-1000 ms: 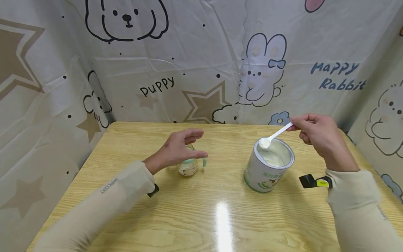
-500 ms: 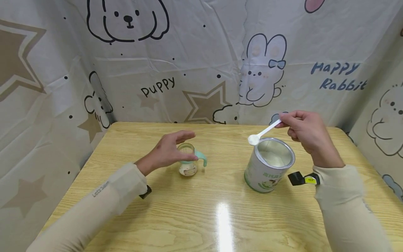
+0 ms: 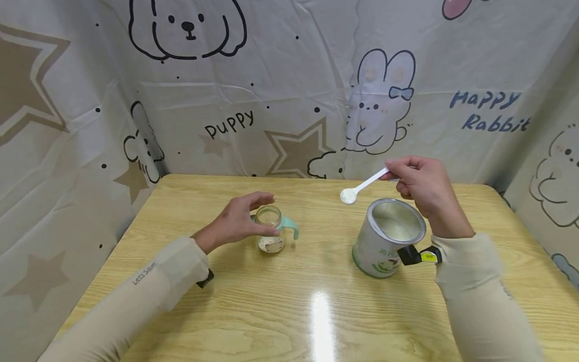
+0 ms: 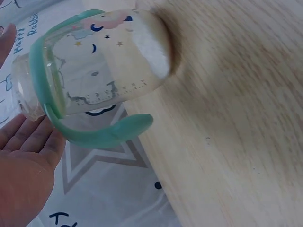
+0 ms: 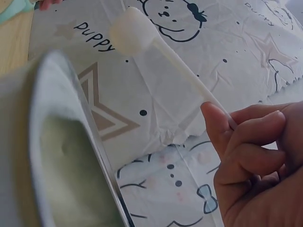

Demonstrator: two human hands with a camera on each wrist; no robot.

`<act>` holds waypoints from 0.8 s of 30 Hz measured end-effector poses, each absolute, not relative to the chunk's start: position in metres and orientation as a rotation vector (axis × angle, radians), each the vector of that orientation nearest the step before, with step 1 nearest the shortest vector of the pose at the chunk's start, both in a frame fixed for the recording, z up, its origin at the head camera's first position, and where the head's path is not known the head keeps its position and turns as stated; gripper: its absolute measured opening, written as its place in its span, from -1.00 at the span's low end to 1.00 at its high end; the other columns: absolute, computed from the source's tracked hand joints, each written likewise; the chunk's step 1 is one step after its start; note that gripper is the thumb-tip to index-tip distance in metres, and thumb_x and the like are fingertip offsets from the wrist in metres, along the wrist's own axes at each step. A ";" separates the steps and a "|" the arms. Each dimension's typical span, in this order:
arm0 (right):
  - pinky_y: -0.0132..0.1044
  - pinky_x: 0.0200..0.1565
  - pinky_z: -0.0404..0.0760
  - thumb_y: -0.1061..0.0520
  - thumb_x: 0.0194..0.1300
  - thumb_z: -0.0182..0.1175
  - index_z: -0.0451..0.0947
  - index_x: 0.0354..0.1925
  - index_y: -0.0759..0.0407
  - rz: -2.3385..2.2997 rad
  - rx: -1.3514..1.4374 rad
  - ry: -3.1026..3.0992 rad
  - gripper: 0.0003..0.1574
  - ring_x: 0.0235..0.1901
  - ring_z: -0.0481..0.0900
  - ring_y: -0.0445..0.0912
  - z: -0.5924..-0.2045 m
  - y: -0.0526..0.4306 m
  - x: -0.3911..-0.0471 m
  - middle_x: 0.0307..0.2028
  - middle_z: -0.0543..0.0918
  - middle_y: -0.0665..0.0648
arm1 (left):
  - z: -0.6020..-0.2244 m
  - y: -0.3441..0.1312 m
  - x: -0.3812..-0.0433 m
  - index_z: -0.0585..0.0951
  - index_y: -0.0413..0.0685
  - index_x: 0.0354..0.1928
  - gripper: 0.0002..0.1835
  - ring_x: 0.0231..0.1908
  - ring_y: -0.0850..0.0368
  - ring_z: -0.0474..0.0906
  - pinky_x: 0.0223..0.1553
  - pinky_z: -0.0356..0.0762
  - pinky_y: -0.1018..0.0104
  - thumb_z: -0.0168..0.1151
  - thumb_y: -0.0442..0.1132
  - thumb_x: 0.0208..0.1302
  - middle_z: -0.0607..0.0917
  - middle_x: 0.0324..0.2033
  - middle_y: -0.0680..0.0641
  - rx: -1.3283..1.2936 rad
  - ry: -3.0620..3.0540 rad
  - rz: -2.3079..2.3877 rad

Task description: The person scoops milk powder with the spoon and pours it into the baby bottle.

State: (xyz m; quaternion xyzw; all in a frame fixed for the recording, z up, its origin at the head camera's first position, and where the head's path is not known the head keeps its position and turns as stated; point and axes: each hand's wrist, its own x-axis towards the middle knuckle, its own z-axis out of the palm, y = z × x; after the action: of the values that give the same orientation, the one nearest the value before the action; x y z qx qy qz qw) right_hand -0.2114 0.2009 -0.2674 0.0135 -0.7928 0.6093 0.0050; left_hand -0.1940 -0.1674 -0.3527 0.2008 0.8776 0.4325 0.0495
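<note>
A clear baby bottle [image 3: 271, 241] with a mint-green handled collar and white powder at its bottom stands uncapped on the table. Around its upper part my left hand [image 3: 237, 218] is spread, thumb in front and fingers behind; in the left wrist view the fingers [image 4: 33, 137] lie straight beside the bottle neck, and firm contact cannot be made out. My right hand [image 3: 422, 188] pinches the end of a white measuring scoop [image 3: 348, 196], whose bowl carries white powder. It hangs in the air between the bottle and an open milk powder tin [image 3: 375, 251].
The light wood table [image 3: 253, 311] bears the bottle left of centre and the tin to the right. Its tall metal rim [image 5: 102, 156] is close below my right wrist. A printed cloth [image 3: 289, 90] hangs along the back and sides.
My right hand has carried the filled scoop leftward from over the tin to beyond its left rim. My left hand has shifted slightly left and back around the bottle, which stays in place.
</note>
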 end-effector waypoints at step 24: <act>-0.50 -0.62 0.28 0.12 0.48 0.15 0.55 -0.15 0.31 2.038 0.060 -2.423 -0.78 -0.70 0.27 -0.30 -0.277 0.139 -0.217 -0.55 0.69 -0.13 | -0.369 -0.171 -0.196 0.40 -0.14 0.40 -0.03 0.28 -0.16 0.44 0.27 0.43 -0.05 0.65 -0.04 -0.06 0.50 0.30 -0.19 0.592 2.732 1.260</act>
State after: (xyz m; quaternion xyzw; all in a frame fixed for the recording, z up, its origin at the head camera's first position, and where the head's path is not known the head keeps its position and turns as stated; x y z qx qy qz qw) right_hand -0.2166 0.1390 -0.2769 0.0189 -0.7650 0.6436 -0.0126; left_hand -0.1958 -0.1708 -0.3691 0.1928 0.8903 0.4107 0.0378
